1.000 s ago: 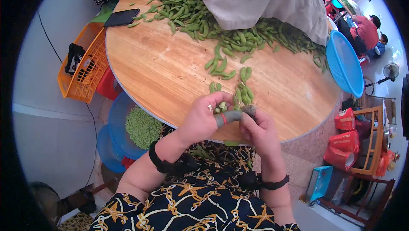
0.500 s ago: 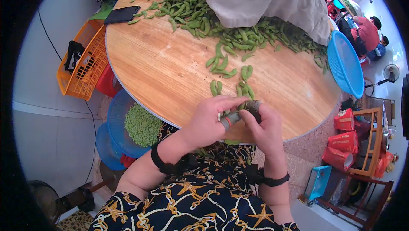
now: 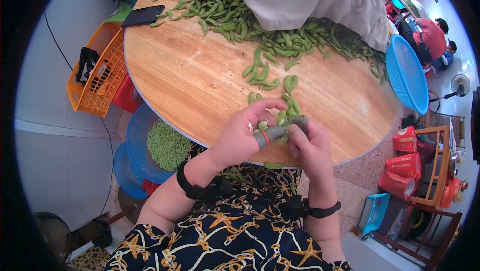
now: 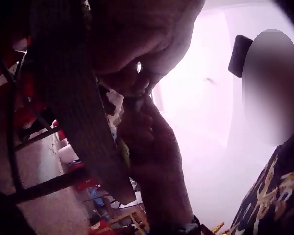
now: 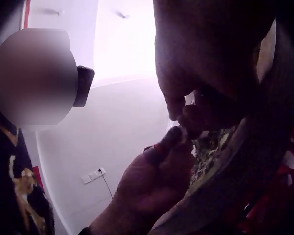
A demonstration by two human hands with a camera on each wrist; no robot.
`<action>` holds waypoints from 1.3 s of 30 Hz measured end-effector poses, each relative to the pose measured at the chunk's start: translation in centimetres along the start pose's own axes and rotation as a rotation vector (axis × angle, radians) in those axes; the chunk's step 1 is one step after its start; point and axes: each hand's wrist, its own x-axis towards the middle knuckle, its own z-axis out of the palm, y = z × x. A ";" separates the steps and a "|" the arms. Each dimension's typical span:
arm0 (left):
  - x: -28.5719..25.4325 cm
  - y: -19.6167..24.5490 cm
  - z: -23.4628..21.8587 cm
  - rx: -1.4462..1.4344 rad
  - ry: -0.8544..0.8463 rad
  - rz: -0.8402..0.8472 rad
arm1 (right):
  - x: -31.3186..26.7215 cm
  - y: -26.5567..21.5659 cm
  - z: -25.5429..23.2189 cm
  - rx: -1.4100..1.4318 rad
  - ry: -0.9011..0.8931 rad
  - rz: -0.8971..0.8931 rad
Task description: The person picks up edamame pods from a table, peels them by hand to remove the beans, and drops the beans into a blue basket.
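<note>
Close together over the table's near edge, my two hands meet at a green edamame pod (image 3: 283,139). My left hand (image 3: 235,138) curls round several pale green shelled beans (image 3: 263,125); its thumb, in a grey cover with a red band, reaches the pod, and its index finger is raised. With thumb and a grey-covered index finger, my right hand (image 3: 315,146) pinches the pod. Just beyond the fingers lie more whole pods (image 3: 291,85). Both wrist views are dark and show the hands meeting, with the pod mostly hidden.
A big pod heap (image 3: 220,6) lies at the far side under a grey cloth (image 3: 310,1). A phone (image 3: 143,15) rests at the left rim, a blue basket (image 3: 406,73) at the right. Below left, a blue basin (image 3: 137,143) holds shelled beans (image 3: 169,146).
Half a second ago my left index finger bent over the pod at the right fingers; now it is lifted back, and the beans in the left hand show again.
</note>
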 end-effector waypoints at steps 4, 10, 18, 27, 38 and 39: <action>0.1 1.1 -0.7 0.186 -0.096 0.017 | 0.3 -0.3 -0.3 0.033 -0.051 0.096; 0.3 2.6 -0.9 0.321 -0.144 0.072 | 0.6 -0.4 -0.1 0.081 -0.114 0.018; 0.5 1.9 -2.1 0.436 -0.340 0.376 | 0.2 0.2 -0.7 0.628 -0.321 0.309; 0.2 1.3 -1.2 -0.457 -0.114 -0.297 | 0.4 -0.3 0.6 0.508 0.023 0.101; -0.8 2.6 0.3 0.316 0.029 0.118 | 0.0 -0.6 1.2 0.331 0.109 -0.081; -0.8 2.7 0.3 0.381 0.014 0.146 | -0.1 -0.7 1.3 0.300 0.094 -0.081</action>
